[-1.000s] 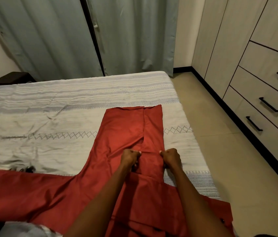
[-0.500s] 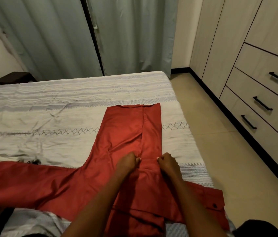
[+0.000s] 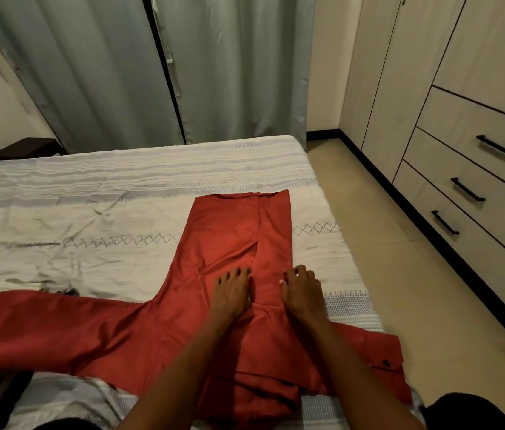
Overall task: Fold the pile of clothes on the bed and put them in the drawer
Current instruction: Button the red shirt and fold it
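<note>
The red garment (image 3: pixel 232 243) is lying spread on the bed (image 3: pixel 90 193), with one long part reaching to the left, one part folded forward toward the far edge, and a cuff with a dark button (image 3: pixel 386 363) lying at the right near the bed's side. The left hand (image 3: pixel 231 293) is resting flat on the red cloth with its fingers spread and holding nothing, and the right hand (image 3: pixel 302 291) is lying just beside it on the folded strip, its fingers relaxed and a little bent, also gripping nothing. The drawers (image 3: pixel 474 181) with black handles are standing closed in the wardrobe at the right, well apart from the bed across the floor (image 3: pixel 400 274).
</note>
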Tool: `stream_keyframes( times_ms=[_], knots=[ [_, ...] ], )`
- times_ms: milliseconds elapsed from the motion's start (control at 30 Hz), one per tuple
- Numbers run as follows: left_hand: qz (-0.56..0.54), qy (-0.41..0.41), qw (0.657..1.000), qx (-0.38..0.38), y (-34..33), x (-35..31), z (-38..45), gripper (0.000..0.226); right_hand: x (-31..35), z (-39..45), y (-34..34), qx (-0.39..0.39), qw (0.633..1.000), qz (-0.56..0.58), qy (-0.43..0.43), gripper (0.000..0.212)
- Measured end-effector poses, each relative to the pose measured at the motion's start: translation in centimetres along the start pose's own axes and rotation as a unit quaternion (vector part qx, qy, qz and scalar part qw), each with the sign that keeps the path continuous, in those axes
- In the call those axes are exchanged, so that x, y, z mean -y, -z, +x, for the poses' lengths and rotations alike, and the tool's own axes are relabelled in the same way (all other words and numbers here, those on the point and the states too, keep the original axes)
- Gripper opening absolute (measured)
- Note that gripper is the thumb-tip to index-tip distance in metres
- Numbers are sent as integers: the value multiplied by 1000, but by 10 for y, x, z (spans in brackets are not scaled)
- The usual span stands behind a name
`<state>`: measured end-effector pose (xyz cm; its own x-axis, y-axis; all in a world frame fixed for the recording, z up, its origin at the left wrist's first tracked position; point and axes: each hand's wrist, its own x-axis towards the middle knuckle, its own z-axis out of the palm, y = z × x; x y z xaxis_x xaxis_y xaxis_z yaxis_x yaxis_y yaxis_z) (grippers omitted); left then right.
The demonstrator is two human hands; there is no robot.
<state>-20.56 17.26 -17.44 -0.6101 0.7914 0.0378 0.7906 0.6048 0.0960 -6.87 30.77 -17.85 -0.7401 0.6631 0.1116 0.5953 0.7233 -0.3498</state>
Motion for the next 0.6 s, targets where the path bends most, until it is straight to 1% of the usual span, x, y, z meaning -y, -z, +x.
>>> stream_keyframes(
  times_ms=[33, 100, 167, 200, 233, 333, 400, 467, 533, 600],
  knots=[
    [1, -31, 999, 17, 0, -2, 8, 45, 0, 6, -4, -2, 999, 1, 34, 35],
    [22, -84, 995, 55, -4, -6, 24, 54, -3, 20, -11, 24, 996, -8, 84, 48],
    [55, -104, 990, 80, -10, -8, 39, 54, -6, 33, -18, 58, 992, -25, 113, 65],
    [64, -106, 989, 85, -14, -8, 46, 54, -9, 41, -21, 78, 990, -29, 116, 70],
    [63, -101, 989, 83, -19, -8, 55, 55, -13, 52, -25, 89, 989, -28, 117, 72],
    [52, -105, 992, 41, -27, -7, 83, 55, -20, 88, -31, 104, 987, -22, 122, 73],
    [30, -105, 993, 46, -31, -5, 106, 54, -24, 118, -36, 110, 986, -26, 124, 76],
    [3, -101, 994, 49, -31, -6, 127, 60, -28, 146, -41, 121, 984, -39, 123, 84],
    [-38, -72, 995, 65, -34, -4, 152, 63, -31, 174, -45, 131, 984, -43, 117, 90],
    [-92, -20, 992, 79, -38, 4, 176, 65, -33, 201, -52, 133, 983, -51, 112, 86]
  ],
)
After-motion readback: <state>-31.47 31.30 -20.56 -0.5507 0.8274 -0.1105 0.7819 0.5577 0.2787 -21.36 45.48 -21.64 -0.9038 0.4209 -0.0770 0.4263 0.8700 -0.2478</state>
